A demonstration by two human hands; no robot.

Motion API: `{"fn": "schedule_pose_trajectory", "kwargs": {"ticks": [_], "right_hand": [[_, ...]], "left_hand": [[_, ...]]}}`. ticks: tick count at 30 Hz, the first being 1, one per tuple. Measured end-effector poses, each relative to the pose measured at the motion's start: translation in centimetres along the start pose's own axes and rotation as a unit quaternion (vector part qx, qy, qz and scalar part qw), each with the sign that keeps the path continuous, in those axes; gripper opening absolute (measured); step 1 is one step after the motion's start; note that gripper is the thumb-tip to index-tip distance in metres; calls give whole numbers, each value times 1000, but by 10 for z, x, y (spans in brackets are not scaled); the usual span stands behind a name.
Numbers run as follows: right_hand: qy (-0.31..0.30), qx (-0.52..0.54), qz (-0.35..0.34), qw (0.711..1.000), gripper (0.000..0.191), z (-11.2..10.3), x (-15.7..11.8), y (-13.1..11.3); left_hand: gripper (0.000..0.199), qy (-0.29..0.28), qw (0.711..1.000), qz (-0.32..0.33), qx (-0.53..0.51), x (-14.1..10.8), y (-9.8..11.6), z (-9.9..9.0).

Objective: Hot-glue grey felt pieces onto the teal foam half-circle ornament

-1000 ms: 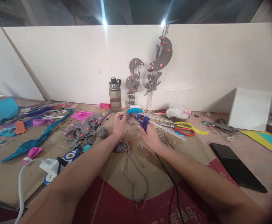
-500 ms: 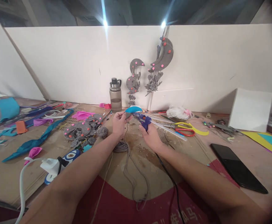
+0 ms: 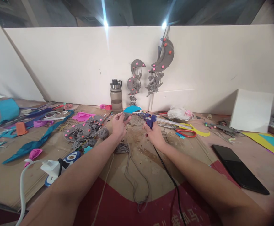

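My left hand (image 3: 119, 125) pinches a small grey felt piece (image 3: 127, 118) between thumb and fingers. Directly beyond it shows a curved blue felt piece (image 3: 132, 109); whether the two are joined I cannot tell. Grey yarn (image 3: 128, 153) trails from below this hand down the cardboard. In my right hand (image 3: 155, 133) is a blue hot glue gun (image 3: 150, 119), its nozzle pointing left, a short gap from the felt. A clear glue stick (image 3: 163, 120) appears behind the gun, and its black cord (image 3: 168, 171) runs toward me.
Left of my arms lie grey felt moons with pink dots (image 3: 80, 131), a yarn ball (image 3: 103, 133) and a power strip (image 3: 72, 157). A bottle (image 3: 116, 97) stands behind. Scissors (image 3: 186, 132) and a phone (image 3: 239, 168) lie to the right. Moon hangings (image 3: 166, 56) are on the white board.
The glue gun has drawn back to the right, away from the felt, and turned slightly. My left hand and the blue felt have shifted a little left.
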State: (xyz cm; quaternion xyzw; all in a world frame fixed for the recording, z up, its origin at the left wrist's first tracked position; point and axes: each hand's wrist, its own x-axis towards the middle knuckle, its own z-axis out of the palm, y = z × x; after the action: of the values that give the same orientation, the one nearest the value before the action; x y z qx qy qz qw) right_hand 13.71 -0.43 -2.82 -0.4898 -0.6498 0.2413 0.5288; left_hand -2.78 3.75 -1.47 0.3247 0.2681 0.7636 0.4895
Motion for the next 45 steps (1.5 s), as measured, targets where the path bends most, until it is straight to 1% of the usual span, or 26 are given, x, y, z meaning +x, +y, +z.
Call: {"fn": "schedule_pose_trajectory", "kwargs": {"ticks": [1, 3, 5, 8, 11, 14, 16, 18, 20, 21, 22, 23, 24, 26, 28, 29, 31, 33, 35, 38, 42, 45], "right_hand": [[-14, 35, 46, 998, 24, -1, 4, 1], [-45, 100, 144, 983, 19, -5, 11, 4], [-81, 121, 212, 966, 18, -11, 18, 6], [-124, 89, 268, 951, 19, -19, 25, 10], [-132, 34, 275, 952, 22, -28, 32, 12], [-117, -41, 260, 958, 31, -40, 35, 12], [-91, -112, 226, 963, 39, -47, 32, 9], [-58, -219, 153, 962, 40, -52, 25, 1], [-38, -304, 49, 951, 32, -50, 17, -9], [-41, -307, -1, 951, 26, -47, 13, -16], [-39, -287, -42, 956, 21, -42, 11, -22], [-40, -252, -79, 964, 17, -35, 9, -29], [-34, -212, -100, 971, 16, -27, 9, -34], [-19, -116, -92, 989, 15, -8, 13, -42], [-4, -18, -41, 999, 18, 13, 18, -45], [-2, 26, -8, 1000, 19, 22, 20, -46], [-22, 102, 55, 993, 21, 37, 23, -45], [-30, 144, 79, 986, 21, 45, 22, -45], [-12, 144, 53, 988, 17, 46, 19, -45], [25, 117, -6, 993, 11, 41, 14, -47], [48, 106, -29, 993, 15, 36, 12, -45], [58, 111, -46, 991, 17, 37, 14, -40]], "left_hand": [[21, 2, 1000, -3, 2, 1, 0, -1], [21, 2, 1000, -6, 10, 2, -2, -3], [21, -4, 1000, -7, 17, 2, -3, -4], [21, -15, 1000, -4, 25, 1, -5, -5], [21, -28, 999, 13, 40, 0, -6, -4], [20, -47, 995, 45, 70, -2, -7, -2], [18, -60, 991, 70, 100, -4, -6, 0], [16, -72, 984, 92, 135, -6, -6, 1], [14, -82, 976, 111, 167, -8, -6, 2], [12, -87, 972, 118, 181, -9, -6, 3], [12, -93, 969, 125, 194, -11, -6, 3], [11, -98, 965, 132, 202, -12, -5, 4], [12, -103, 963, 139, 207, -14, -4, 4], [16, -114, 959, 151, 210, -16, -2, 5], [17, -123, 955, 161, 216, -18, 2, 5], [17, -125, 953, 163, 222, -19, 4, 5], [14, -119, 951, 168, 232, -18, 5, 5], [12, -106, 952, 170, 233, -16, 4, 5], [12, -101, 955, 165, 226, -14, 2, 6], [16, -106, 967, 121, 198, -14, -2, 8], [21, -90, 989, 34, 115, -19, -3, 15], [22, -87, 994, -3, 66, -24, -1, 21]]}}
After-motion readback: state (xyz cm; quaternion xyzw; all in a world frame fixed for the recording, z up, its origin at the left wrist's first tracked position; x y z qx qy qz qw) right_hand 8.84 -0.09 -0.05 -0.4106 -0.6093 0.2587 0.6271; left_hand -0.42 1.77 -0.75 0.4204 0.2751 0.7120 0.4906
